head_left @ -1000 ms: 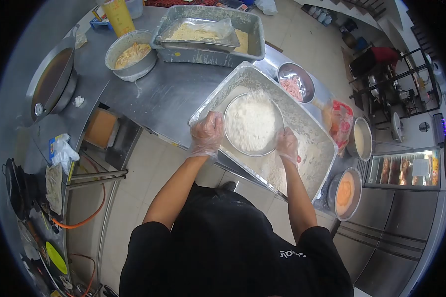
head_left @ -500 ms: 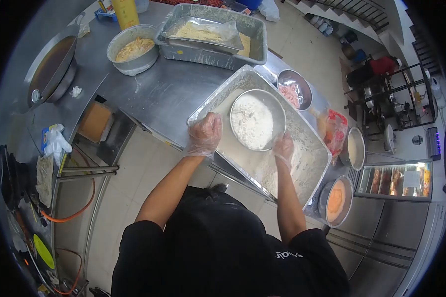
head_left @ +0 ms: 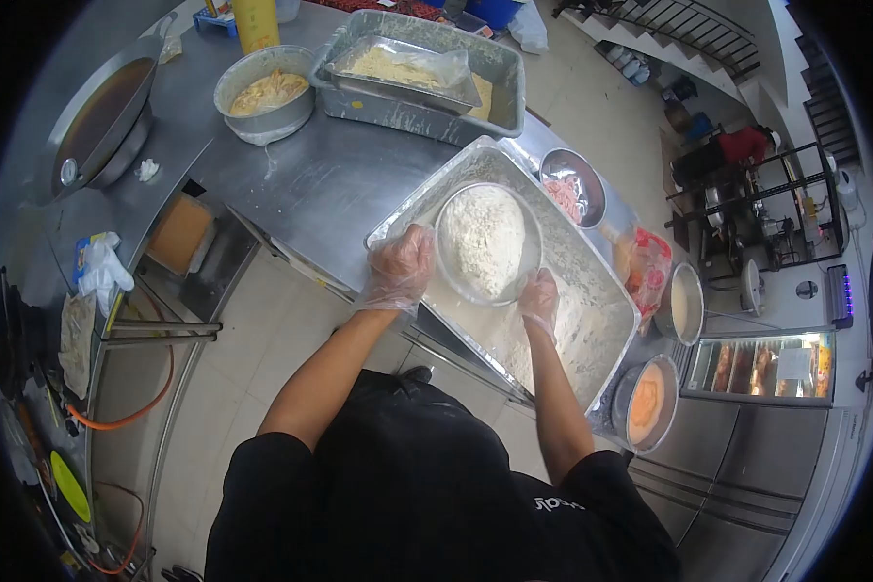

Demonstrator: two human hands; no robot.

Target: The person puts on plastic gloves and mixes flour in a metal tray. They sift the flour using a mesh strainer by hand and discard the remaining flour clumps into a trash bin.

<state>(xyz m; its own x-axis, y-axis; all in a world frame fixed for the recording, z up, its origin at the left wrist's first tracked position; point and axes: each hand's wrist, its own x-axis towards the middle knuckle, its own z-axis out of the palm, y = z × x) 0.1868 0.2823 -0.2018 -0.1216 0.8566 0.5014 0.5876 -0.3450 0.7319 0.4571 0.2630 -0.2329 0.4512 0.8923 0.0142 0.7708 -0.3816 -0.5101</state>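
Observation:
My right hand (head_left: pixel 540 299), in a clear plastic glove, grips the lower right rim of a round metal sieve (head_left: pixel 516 274). A heap of white flour (head_left: pixel 485 238) with lumpy bits lies in the sieve. My left hand (head_left: pixel 401 264), gloved too, is a closed fist at the sieve's left side, close against its rim and above the near left corner of a large metal tray (head_left: pixel 611 335). I see nothing in that fist. Loose flour covers the tray's bottom below the sieve.
Behind the tray stand a grey tub (head_left: pixel 417 124) holding a smaller pan and a pot of battered food (head_left: pixel 265 97). To the right are a bowl with pink strips (head_left: pixel 570 184) and a bowl of orange mixture (head_left: pixel 647 403). A wok of dark liquid (head_left: pixel 107 112) sits left. Another person works far right.
The sieve has shifted left, up to my left fist, with my right hand on it. Its flour has gone from spread out to heaped. My left fist stays near the same place.

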